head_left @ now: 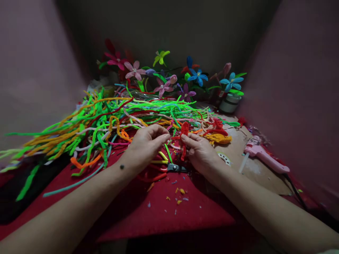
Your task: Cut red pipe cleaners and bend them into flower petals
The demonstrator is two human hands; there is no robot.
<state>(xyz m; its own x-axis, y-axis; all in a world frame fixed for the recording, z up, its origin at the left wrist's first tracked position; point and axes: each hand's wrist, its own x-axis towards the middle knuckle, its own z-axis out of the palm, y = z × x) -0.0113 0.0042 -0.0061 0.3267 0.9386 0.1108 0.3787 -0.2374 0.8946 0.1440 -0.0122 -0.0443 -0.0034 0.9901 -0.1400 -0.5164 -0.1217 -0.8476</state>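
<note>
Over the middle of the table, my right hand (198,148) pinches a red pipe cleaner piece (184,129) bent into a petal-like loop, with part of it dangling below the fingers. My left hand (149,146) is closed in a pinch on a thin red end that stretches across from the same piece. Just under the hands lie pliers (176,168) with dark jaws and yellow and red handles. To the right of my right hand sit bundles of red pipe cleaner petals (217,127) and orange-yellow pipe cleaner petals (219,138).
A big heap of green, orange and white pipe cleaners (100,116) spreads across the left and back. Pipe cleaner flowers (161,86) stand behind it. A pink glue gun (267,157) with its cord rests on cardboard (254,176) at right. Fuzz scraps (181,191) dot the red cloth (159,222).
</note>
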